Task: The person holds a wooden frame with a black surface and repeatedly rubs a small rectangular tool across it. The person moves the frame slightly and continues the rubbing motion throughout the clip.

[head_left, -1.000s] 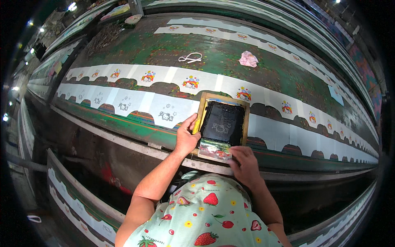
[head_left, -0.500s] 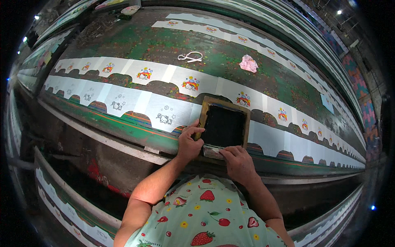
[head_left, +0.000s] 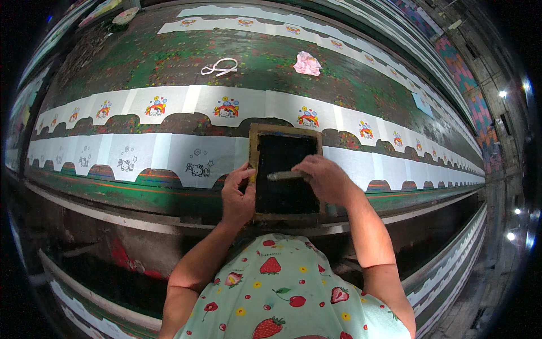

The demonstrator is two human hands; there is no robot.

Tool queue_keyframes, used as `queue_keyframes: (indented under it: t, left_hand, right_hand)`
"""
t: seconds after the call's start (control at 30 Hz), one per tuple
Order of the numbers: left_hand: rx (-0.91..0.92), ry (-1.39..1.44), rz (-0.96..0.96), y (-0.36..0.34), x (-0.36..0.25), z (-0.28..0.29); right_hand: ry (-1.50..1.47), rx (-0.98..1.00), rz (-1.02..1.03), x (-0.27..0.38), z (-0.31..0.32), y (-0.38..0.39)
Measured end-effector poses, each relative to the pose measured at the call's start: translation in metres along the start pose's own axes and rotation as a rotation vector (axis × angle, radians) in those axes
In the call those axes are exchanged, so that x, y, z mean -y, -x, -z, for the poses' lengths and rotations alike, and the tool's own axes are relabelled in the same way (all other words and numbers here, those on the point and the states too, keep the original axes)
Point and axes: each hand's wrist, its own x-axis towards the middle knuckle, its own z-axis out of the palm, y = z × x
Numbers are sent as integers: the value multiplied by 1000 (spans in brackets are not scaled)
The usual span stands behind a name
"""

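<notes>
A wooden-framed printing screen [head_left: 285, 130], black inside, lies over the near row of white cut pieces [head_left: 144, 155]. My left hand [head_left: 238, 198] grips its left edge, fingers wrapped round the wood. Across the middle of the screen, my right hand [head_left: 323, 178] holds a squeegee [head_left: 280, 175] by its upper edge, roughly horizontal. Left of the frame, the near pieces carry black outline cartoon drawings; those to its right look unprinted. Just beyond, another row of white pieces [head_left: 276, 107] bears colourful rainbow cartoon prints.
The long, paint-speckled green table [head_left: 186, 51] holds a crumpled pink cloth [head_left: 306, 63], a white looped strap [head_left: 220, 66], a light blue sheet [head_left: 422, 104] and a bowl [head_left: 125, 16] at the back left. A further table rail [head_left: 90, 282] runs behind me at lower left.
My right hand has moved the squeegee up from the screen's lower edge to its middle. My left hand stays on the frame. The whole view has shifted and turned slightly.
</notes>
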Motion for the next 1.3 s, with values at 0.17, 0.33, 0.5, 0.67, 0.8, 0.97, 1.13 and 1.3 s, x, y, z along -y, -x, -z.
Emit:
queue_keyframes:
  t: [0.17, 0.33, 0.5, 0.67, 0.8, 0.97, 1.13, 1.3]
  left_hand:
    - [45, 57, 85, -6, -7, 8]
    - [69, -33, 110, -10, -15, 9]
    - [63, -102, 51, -11, -15, 8]
    - [69, -77, 109, -10, -17, 7]
    - [47, -51, 111, -9, -16, 3]
    - [-5, -30, 18, -2, -9, -8]
    - [-2, -202, -45, 7, -11, -13]
    - [20, -259, -88, 5, -8, -13]
  right_hand:
    - [73, -155, -10, -33, -4, -41]
    - [80, -271, -29, -50, -17, -57]
    - [95, -255, -17, -50, -19, -53]
    - [102, -208, -13, -30, -26, -30]
    - [124, -175, 5, -3, -40, 6]
    - [132, -211, 13, 35, -60, 52]
    - [85, -163, -9, 50, -72, 78]
    - [-93, -185, 8, 42, -74, 101]
